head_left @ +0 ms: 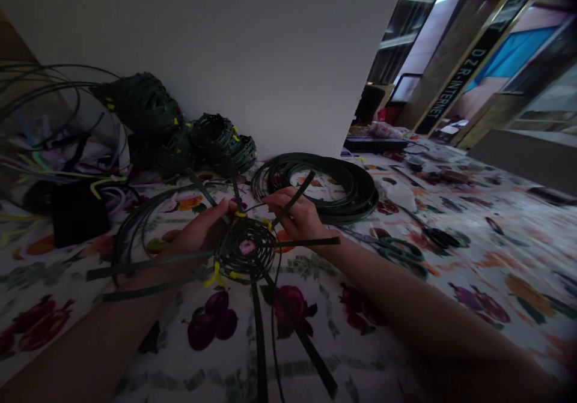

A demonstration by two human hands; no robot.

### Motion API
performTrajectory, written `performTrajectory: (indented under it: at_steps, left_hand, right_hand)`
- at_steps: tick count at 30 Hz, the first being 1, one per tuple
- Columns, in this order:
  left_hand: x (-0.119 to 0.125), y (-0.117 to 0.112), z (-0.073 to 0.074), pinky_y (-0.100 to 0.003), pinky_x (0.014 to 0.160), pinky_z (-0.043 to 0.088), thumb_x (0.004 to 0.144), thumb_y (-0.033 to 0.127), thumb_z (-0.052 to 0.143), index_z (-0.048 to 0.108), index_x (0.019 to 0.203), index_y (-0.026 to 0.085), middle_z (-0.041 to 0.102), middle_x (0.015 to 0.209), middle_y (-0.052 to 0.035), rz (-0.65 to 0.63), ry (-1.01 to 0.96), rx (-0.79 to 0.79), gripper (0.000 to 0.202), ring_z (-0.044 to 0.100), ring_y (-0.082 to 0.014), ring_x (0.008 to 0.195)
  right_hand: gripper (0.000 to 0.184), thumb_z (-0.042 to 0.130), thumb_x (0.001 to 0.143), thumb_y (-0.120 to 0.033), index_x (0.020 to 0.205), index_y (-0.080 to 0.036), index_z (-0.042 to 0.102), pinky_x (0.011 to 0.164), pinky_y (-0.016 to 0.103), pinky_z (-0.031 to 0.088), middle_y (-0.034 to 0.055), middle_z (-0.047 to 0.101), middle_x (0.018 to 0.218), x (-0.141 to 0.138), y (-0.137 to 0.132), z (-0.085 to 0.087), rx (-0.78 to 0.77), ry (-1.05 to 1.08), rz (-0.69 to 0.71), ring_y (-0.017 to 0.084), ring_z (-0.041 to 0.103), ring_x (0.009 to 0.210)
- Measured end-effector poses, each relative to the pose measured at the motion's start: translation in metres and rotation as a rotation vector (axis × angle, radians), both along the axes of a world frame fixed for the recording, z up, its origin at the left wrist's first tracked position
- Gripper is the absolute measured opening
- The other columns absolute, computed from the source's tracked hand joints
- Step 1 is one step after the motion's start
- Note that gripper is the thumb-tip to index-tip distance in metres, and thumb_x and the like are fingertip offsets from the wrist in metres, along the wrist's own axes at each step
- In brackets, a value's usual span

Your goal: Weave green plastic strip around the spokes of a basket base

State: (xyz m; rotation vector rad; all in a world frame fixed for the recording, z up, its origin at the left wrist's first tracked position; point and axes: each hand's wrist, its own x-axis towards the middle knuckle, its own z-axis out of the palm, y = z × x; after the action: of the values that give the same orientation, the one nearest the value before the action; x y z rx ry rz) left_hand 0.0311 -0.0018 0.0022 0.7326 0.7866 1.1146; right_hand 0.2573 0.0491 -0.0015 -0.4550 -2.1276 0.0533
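Note:
A round woven disc of dark green plastic strand (246, 253) lies on the floral tablecloth (360, 355), with a pink centre and several yellow clips at its rim. Flat dark green spokes (259, 343) radiate from it. My left hand (202, 230) presses on the disc's upper left edge, its fingertips at a yellow clip. My right hand (293, 214) pinches a flat spoke (295, 197) and a thin strand at the upper right rim. A loose strand coil (128, 244) lies under my left wrist.
A large coil of dark green strand (342, 187) sits behind my right hand. Woven dark green pieces (139, 106) are heaped against a white wall (202, 36). Scissors (396, 253) lie to the right. A black bag (79, 214) and colourful strands are at left.

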Motion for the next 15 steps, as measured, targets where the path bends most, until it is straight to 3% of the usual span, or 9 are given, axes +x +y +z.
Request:
performTrajectory:
  at_steps: [4, 9, 15]
  left_hand:
    - [0.0009, -0.0018, 0.0034, -0.027, 0.062, 0.054, 0.076, 0.040, 0.077, 0.064, 0.088, 0.016, 0.067, 0.076, -0.0022, -0.009, 0.025, 0.049, 0.030, 0.065, -0.0171, 0.065]
    - [0.0020, -0.0036, 0.0078, -0.021, 0.053, 0.049, 0.064, 0.027, 0.086, 0.064, 0.088, 0.017, 0.066, 0.071, 0.0008, 0.009, 0.097, 0.093, 0.034, 0.062, -0.0129, 0.058]
    - [0.0038, -0.0014, 0.0083, -0.023, 0.057, 0.051, 0.072, 0.029, 0.080, 0.062, 0.080, 0.016, 0.064, 0.069, 0.0002, 0.030, 0.045, 0.086, 0.023, 0.062, -0.0137, 0.061]
  right_hand:
    - [0.022, 0.045, 0.098, -0.019, 0.111, -0.018, 0.062, 0.085, 0.035, 0.053, 0.0112, 0.066, 0.098, -0.0007, 0.0012, -0.0005, 0.012, -0.001, 0.002, 0.020, 0.063, 0.094]
    - [0.021, 0.046, 0.097, -0.018, 0.112, -0.019, 0.061, 0.083, 0.036, 0.052, 0.0110, 0.066, 0.098, -0.0012, 0.0033, -0.0024, 0.027, 0.011, 0.025, 0.020, 0.064, 0.093]
    - [0.023, 0.049, 0.095, -0.015, 0.114, -0.019, 0.061, 0.084, 0.035, 0.052, 0.0109, 0.065, 0.101, -0.0001, 0.0049, -0.0055, -0.002, 0.013, 0.034, 0.020, 0.063, 0.093]
